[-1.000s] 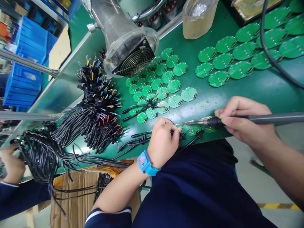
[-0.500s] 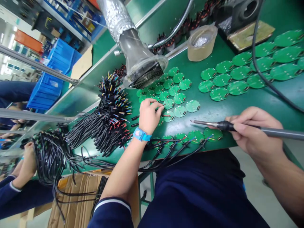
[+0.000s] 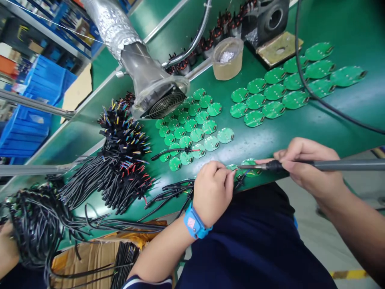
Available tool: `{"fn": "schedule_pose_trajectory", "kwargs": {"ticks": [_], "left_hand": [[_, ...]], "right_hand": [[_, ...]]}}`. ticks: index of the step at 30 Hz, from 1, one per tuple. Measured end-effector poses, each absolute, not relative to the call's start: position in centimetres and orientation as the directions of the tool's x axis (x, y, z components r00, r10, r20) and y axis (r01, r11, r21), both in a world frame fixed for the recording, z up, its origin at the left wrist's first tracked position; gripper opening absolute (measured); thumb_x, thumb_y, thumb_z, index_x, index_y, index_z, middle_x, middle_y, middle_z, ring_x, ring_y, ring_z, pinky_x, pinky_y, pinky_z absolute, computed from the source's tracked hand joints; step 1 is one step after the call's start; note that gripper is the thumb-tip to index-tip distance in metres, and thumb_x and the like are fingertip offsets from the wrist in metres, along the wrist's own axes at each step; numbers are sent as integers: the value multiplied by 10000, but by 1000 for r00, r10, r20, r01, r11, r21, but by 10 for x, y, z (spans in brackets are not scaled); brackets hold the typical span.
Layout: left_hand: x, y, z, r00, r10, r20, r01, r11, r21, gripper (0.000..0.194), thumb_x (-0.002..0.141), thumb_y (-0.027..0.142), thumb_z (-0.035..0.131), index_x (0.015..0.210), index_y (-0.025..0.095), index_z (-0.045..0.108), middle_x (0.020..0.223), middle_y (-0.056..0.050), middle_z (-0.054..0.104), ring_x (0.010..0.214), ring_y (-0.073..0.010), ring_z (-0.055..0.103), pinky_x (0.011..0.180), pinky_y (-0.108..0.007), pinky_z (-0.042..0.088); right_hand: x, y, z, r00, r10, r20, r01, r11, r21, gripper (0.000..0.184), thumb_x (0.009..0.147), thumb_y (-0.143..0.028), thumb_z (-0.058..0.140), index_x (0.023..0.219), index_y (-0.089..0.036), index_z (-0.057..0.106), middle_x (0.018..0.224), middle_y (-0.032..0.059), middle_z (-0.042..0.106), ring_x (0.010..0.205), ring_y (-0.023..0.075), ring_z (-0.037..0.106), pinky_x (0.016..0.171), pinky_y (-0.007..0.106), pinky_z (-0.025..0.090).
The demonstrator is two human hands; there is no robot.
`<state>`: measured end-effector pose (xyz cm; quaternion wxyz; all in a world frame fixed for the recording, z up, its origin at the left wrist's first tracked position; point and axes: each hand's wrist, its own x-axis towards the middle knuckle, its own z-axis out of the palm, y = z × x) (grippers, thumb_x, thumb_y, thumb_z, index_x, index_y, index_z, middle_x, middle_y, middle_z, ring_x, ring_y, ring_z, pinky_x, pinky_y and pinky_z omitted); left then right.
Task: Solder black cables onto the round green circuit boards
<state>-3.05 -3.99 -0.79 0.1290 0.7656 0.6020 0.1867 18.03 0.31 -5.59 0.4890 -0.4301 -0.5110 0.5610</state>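
Note:
My right hand (image 3: 313,168) grips a soldering iron (image 3: 345,165) whose tip points left over a round green circuit board (image 3: 251,162) near the bench's front edge. My left hand (image 3: 215,186), with a blue wristband, is closed in a pinch right beside the iron's tip. What its fingertips hold is too small to make out. Black cables (image 3: 177,186) with bare coloured ends run under and beside this hand, partly hidden by it. A single black cable with a red wire (image 3: 174,151) lies across the boards (image 3: 197,135) grouped behind my left hand.
A fume extractor (image 3: 162,96) hangs over the bench. Bundles of black cables (image 3: 120,164) lie left. More green boards (image 3: 273,92) sit in rows on the right, crossed by a black cord (image 3: 313,94). A tub (image 3: 227,60) stands behind. Another person's arm (image 3: 7,249) shows at far left.
My left hand has come from the grouped boards toward the front edge. The soldering iron's tip has moved down to the front boards beside it. The whole view has shifted.

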Motion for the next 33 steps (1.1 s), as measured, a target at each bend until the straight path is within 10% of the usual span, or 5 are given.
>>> {"fn": "schedule_pose_trajectory", "kwargs": {"ticks": [12,33], "left_hand": [[-28,-33,-12,178,980,95,844,-201,496,141,844,211,546,741,143,615,782,-47,554,768,-155,531,718,-305,455],[-25,-32,-12,178,980,88,866,-198,460,134,831,186,528,705,147,554,771,-48,540,753,-161,506,694,-315,438]], "right_hand": [[181,3,-50,-237,970,61,-145,27,-989,104,774,-201,608,702,-189,534,621,-32,497,553,89,499,704,385,569],[181,2,-51,-261,954,144,-187,97,-978,80,749,-118,594,720,-186,566,649,-18,531,653,141,580,827,521,549]]}}
